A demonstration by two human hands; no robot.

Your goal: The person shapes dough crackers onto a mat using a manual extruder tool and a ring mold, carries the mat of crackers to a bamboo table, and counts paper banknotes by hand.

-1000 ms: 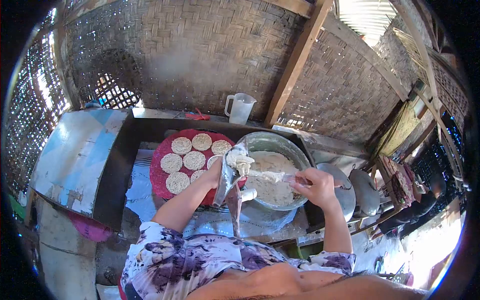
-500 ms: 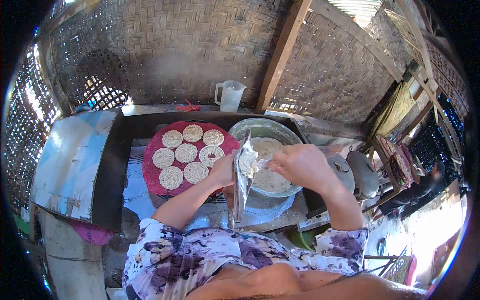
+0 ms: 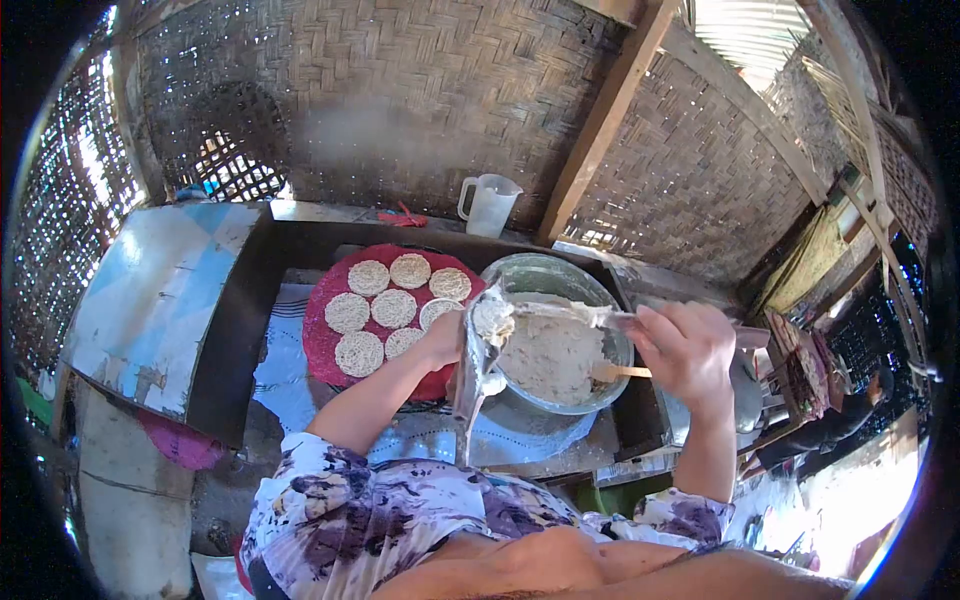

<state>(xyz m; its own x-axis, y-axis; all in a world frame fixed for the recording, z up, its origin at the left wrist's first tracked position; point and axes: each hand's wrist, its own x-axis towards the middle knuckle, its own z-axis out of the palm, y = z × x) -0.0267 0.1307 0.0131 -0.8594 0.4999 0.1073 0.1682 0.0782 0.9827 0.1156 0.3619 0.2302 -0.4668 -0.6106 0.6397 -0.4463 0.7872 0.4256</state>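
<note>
Here at the basin, the person's left grip (image 3: 442, 340) is closed around an upright metal tool (image 3: 468, 388), though its fingertips are hidden behind the metal and I can't see how they sit. A lump of pale dough (image 3: 493, 318) is piled in the top of the tool, just to the right of that grip.

The right grip (image 3: 690, 345) is clenched on a flat stick (image 3: 624, 320), palm down. The stick runs leftward from that fist, its far part coated in dough, out over the basin (image 3: 548, 272) and up close to the metal tool; whether the tip touches it I can't tell. More of the stick pokes out to the right of the same fist.

The basin sits between the two grips and a little beyond them, with a thick pale mass (image 3: 550, 360) inside. A wooden handle (image 3: 628, 371) leans over its rim, just left of the right grip and slightly nearer the body.

Left of the left grip and beyond it lies a round red mat (image 3: 320, 335) with eight lacy pale discs (image 3: 394, 309) on it; the one nearest that grip has a white ring (image 3: 423, 315) around it. Farther beyond the left grip, by the woven wall (image 3: 400, 110), stands a clear pitcher (image 3: 491, 206), with something red (image 3: 403, 216) to its left.
</note>
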